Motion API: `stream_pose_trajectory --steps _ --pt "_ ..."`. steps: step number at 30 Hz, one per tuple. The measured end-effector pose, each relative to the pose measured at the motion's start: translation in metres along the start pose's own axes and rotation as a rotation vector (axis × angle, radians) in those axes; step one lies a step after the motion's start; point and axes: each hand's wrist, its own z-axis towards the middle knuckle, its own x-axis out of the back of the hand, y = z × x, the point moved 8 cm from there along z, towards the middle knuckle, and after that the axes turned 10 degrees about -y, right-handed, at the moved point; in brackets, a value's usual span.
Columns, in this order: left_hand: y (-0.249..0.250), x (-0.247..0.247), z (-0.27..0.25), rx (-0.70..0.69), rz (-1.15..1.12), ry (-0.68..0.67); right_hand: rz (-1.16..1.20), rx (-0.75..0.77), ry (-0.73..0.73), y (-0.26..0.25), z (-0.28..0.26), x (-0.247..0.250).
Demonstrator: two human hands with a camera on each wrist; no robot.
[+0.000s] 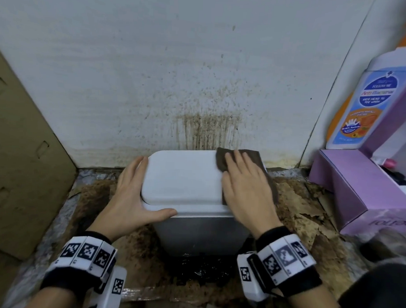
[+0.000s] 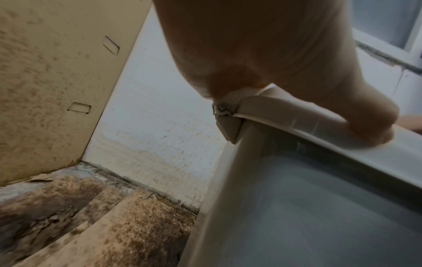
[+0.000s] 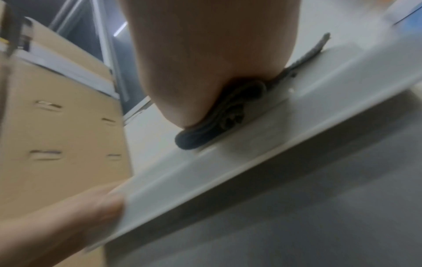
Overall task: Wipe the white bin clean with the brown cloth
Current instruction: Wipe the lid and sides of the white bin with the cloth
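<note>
The white bin (image 1: 194,232) stands on the floor against the wall, its lid (image 1: 182,183) closed. The brown cloth (image 1: 250,157) lies on the lid's back right corner and hangs over the right edge. My right hand (image 1: 242,183) lies flat on the cloth, fingers straight, pressing it onto the lid. My left hand (image 1: 134,195) braces the lid's left side, fingers straight along the edge and thumb stretched along the front rim. The left wrist view shows the thumb (image 2: 370,115) pressing on the bin's rim (image 2: 297,119). The right wrist view shows the bunched cloth (image 3: 219,115) under the palm (image 3: 205,54).
A cardboard sheet (image 1: 20,159) leans at the left. A purple box (image 1: 357,193) and a wash bottle (image 1: 365,102) sit close on the right. The wall (image 1: 205,126) behind the bin is stained brown. Torn, soiled cardboard (image 1: 305,215) covers the floor, with a dark patch (image 1: 204,271) at the bin's foot.
</note>
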Motion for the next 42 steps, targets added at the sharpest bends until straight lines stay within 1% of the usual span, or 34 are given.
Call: stream_pose_trajectory --steps 2,4,7,9,12,15,18,21,24,27,30,33,35,38,42 --pt "-0.002 -0.001 0.001 0.000 0.004 0.000 0.031 -0.075 0.015 0.023 -0.002 0.006" --pt "-0.003 -0.001 0.001 -0.003 0.003 0.004 0.086 -0.134 0.018 0.036 -0.002 0.006" --pt "-0.003 -0.001 0.003 -0.002 0.009 0.010 0.036 -0.153 0.059 0.031 0.000 0.004" --pt "-0.003 -0.002 0.004 -0.002 0.014 0.004 -0.006 -0.149 0.069 0.016 -0.001 0.002" --pt "0.000 -0.001 0.005 0.000 0.019 0.001 0.004 -0.104 0.023 -0.019 0.004 -0.008" --pt "0.002 -0.001 0.005 0.006 0.025 0.014 0.013 -0.028 -0.011 -0.067 0.015 -0.022" --pt "-0.002 -0.001 0.006 0.026 0.013 0.010 0.030 0.059 -0.016 -0.112 0.028 -0.038" --pt "-0.003 0.000 0.007 0.006 0.014 0.001 0.022 0.131 -0.023 -0.130 0.032 -0.042" --pt "-0.004 -0.001 0.006 0.002 0.001 0.019 -0.018 0.196 -0.043 -0.118 0.029 -0.038" --pt "-0.002 -0.001 0.004 -0.013 0.021 0.025 -0.039 0.207 -0.053 -0.088 0.027 -0.029" --pt "-0.001 0.000 0.002 -0.007 0.019 0.002 -0.016 0.137 -0.088 -0.041 0.027 -0.017" --pt "0.001 0.001 0.002 -0.016 0.022 -0.002 0.036 0.007 -0.107 0.016 0.037 -0.002" --pt "0.000 0.001 0.003 -0.019 0.014 0.002 0.074 -0.044 -0.110 0.039 0.044 0.005" --pt "-0.002 0.000 0.004 -0.021 0.008 0.002 0.159 -0.067 -0.176 0.046 0.053 0.006" --pt "-0.006 -0.002 0.006 -0.008 0.009 0.000 0.110 -0.052 -0.254 0.022 0.067 0.006"
